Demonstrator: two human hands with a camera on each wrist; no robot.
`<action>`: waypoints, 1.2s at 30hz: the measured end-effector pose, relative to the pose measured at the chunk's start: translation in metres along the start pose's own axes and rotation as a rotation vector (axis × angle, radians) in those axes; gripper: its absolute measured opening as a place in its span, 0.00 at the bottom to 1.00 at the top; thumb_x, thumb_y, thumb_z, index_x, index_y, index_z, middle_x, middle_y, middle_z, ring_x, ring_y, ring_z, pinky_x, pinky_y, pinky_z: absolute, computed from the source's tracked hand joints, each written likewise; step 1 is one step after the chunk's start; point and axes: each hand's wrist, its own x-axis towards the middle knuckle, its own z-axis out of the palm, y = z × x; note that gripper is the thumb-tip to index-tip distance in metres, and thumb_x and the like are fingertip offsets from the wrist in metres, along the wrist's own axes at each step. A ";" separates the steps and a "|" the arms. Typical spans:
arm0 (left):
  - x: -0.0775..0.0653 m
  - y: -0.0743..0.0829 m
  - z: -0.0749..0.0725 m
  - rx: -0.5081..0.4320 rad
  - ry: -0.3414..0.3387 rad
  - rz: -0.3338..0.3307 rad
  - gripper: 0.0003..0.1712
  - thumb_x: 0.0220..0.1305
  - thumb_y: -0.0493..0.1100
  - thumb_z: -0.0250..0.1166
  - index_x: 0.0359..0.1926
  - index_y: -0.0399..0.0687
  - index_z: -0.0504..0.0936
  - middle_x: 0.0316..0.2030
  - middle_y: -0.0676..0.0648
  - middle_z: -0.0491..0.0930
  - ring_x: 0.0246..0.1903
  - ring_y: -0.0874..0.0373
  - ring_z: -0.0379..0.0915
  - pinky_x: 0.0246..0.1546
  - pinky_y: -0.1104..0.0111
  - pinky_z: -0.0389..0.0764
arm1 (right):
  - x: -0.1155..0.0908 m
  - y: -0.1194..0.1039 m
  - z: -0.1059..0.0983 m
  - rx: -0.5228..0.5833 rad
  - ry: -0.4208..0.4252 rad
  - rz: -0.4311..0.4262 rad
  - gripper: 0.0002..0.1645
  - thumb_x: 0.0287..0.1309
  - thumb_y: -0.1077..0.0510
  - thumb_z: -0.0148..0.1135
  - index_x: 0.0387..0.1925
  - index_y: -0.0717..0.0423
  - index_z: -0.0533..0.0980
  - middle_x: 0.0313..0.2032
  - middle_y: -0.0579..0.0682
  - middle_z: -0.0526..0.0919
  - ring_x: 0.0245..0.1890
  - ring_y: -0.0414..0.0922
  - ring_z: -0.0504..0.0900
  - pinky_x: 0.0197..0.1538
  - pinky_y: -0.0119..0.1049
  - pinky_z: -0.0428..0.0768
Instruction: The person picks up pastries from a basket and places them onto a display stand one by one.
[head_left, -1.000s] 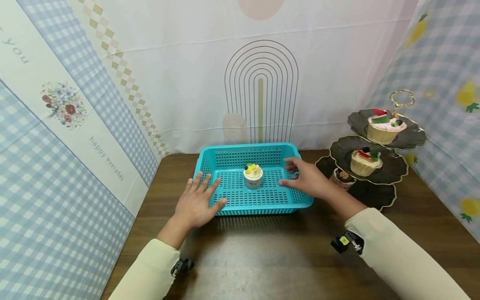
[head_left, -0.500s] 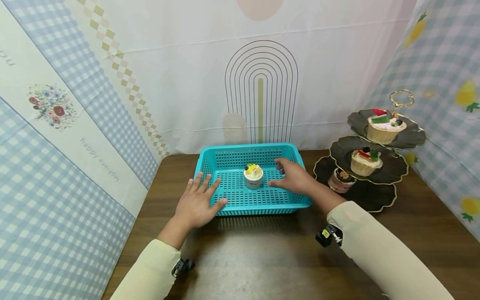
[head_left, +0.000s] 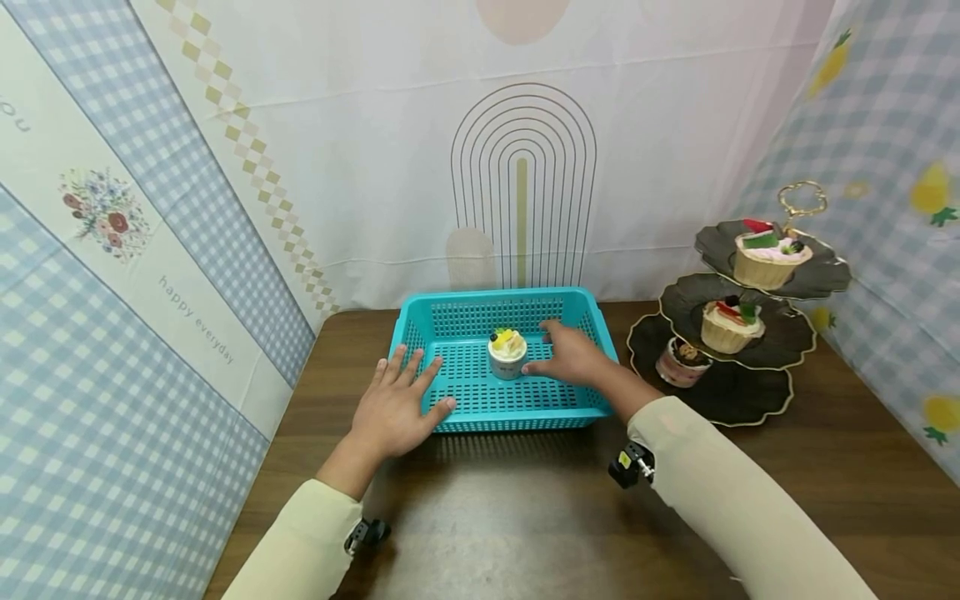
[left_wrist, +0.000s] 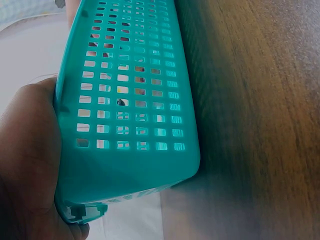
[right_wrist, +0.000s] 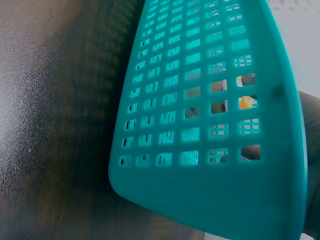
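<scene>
A small cup dessert (head_left: 507, 354), topped with white cream, yellow fruit pieces and a dark berry, stands upright in a turquoise plastic basket (head_left: 525, 414). My left hand (head_left: 393, 406) lies with spread fingers over the basket's left rim at the front corner. In the left wrist view that hand (left_wrist: 30, 145) shows against the outside of the rim. My right hand (head_left: 573, 354) reaches over the basket's right side, thumb tip right at the cup's right edge and fingers stretched behind it, not wrapped around it. The basket wall hides most of it in the right wrist view.
On the right stands a black three-tier stand (head_left: 738, 392) with gold edges. Tart-like cakes sit on its upper tiers: a pink-topped cake (head_left: 771, 258) and a fruit cake (head_left: 731, 325). A cup dessert (head_left: 682, 362) is on the lowest tier. A white patterned cloth (head_left: 390, 167) hangs behind the wooden table (head_left: 487, 517).
My right hand has moved left, from the basket's right side to beside the cup dessert. The left hand, basket and cup dessert have stayed in place.
</scene>
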 end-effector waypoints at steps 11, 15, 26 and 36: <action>0.000 -0.001 0.000 0.010 0.009 0.004 0.47 0.74 0.77 0.35 0.82 0.58 0.53 0.80 0.42 0.49 0.79 0.42 0.30 0.76 0.45 0.35 | 0.011 -0.005 0.008 -0.029 -0.034 0.036 0.57 0.59 0.43 0.76 0.75 0.69 0.57 0.62 0.68 0.77 0.60 0.60 0.78 0.54 0.54 0.81; 0.000 -0.001 0.000 0.007 0.008 0.005 0.47 0.73 0.77 0.35 0.82 0.58 0.53 0.80 0.42 0.49 0.79 0.42 0.29 0.76 0.45 0.36 | 0.015 -0.006 0.010 -0.056 -0.042 0.041 0.59 0.58 0.42 0.76 0.76 0.70 0.57 0.62 0.67 0.77 0.60 0.60 0.78 0.55 0.54 0.81; 0.000 -0.001 -0.001 0.010 0.004 0.001 0.47 0.73 0.78 0.34 0.82 0.59 0.52 0.80 0.42 0.49 0.79 0.42 0.26 0.76 0.45 0.36 | 0.024 -0.009 0.014 -0.108 -0.060 0.074 0.59 0.58 0.40 0.75 0.76 0.70 0.56 0.69 0.69 0.69 0.67 0.63 0.71 0.64 0.56 0.75; 0.000 -0.002 -0.001 0.013 -0.004 -0.003 0.48 0.73 0.78 0.33 0.82 0.59 0.52 0.80 0.42 0.47 0.79 0.44 0.23 0.76 0.46 0.35 | 0.030 -0.011 0.020 -0.126 -0.093 0.092 0.60 0.58 0.40 0.76 0.77 0.68 0.56 0.68 0.68 0.70 0.65 0.62 0.73 0.62 0.55 0.76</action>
